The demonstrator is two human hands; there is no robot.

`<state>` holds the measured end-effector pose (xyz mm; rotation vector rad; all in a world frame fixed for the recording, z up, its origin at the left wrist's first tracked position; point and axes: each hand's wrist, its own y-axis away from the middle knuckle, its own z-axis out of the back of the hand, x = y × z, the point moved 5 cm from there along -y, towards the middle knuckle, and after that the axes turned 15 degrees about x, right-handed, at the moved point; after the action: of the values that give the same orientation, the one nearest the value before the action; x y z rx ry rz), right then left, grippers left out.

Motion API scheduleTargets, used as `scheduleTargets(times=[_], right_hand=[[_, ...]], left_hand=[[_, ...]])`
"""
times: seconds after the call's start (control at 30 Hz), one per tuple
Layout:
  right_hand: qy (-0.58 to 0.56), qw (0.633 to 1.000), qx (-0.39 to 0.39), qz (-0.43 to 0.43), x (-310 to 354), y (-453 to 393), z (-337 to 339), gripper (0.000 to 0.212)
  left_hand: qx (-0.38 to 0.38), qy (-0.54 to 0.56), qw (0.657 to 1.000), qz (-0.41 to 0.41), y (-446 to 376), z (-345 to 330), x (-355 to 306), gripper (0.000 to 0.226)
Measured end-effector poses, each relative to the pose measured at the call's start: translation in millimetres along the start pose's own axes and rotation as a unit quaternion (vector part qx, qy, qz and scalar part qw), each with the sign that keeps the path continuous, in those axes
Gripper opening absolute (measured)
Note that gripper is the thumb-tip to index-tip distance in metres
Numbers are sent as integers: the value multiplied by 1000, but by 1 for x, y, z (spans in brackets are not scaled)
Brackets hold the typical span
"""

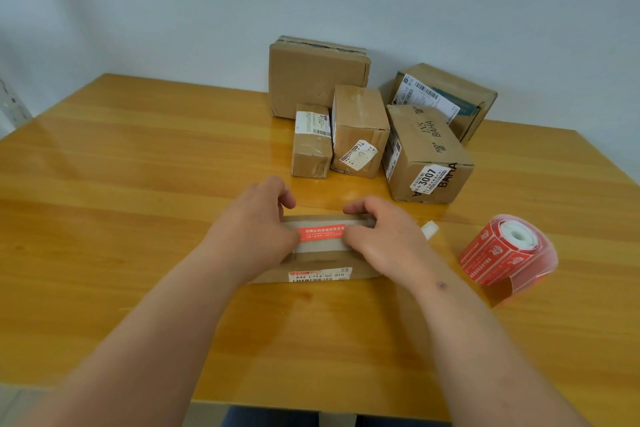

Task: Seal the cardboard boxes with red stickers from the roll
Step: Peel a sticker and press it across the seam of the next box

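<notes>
Table [138,218]: wood, glossy; everything below is placed relative to the flat box under your hands.

Stack of five cardboard boxes [367,121]: behind the flat box, toward the wall, none showing a red sticker from here.

Sticker roll [507,251]: right of the flat box, well apart, loose tail trailing toward you.

Flat box [318,267]: lies between your wrists, barcode label on its near face.

Your left hand [254,229] and right hand [381,236]: each covers one end of the box top, fingers curled over the far edge, thumbs pressing the sticker ends.

Red sticker [321,232]: on the pale tape strip along the top seam, between your thumbs.

Risk, as judgement: uneven thumb pressure could leave a crease or lifted corner; pushing sideways could skew it off the seam.
</notes>
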<state>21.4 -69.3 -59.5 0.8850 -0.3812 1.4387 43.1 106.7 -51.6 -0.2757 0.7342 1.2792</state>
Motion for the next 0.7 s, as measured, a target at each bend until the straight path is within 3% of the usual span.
scheduleTargets(times=[0.13, 0.23, 0.37, 0.5, 0.7], right_hand=[[12, 1000, -17, -10, 0, -2, -6, 45], [-24, 1000, 4, -1, -5, -3, -4, 34], [-86, 996, 6, -8, -7, -2, -2, 26], [-23, 1000, -15, -13, -1, -7, -1, 22], [7, 999, -45, -12, 0, -8, 1, 14]], left_hand=[[-14, -15, 1000, 2, 2, -4, -4, 37], [-17, 14, 999, -24, 3, -1, 2, 27], [-23, 98, 995, -7, 4, 0, 18, 36], [-4, 123, 992, 3, 0, -4, 19, 45], [-50, 72, 996, 15, -4, -2, 15, 32]])
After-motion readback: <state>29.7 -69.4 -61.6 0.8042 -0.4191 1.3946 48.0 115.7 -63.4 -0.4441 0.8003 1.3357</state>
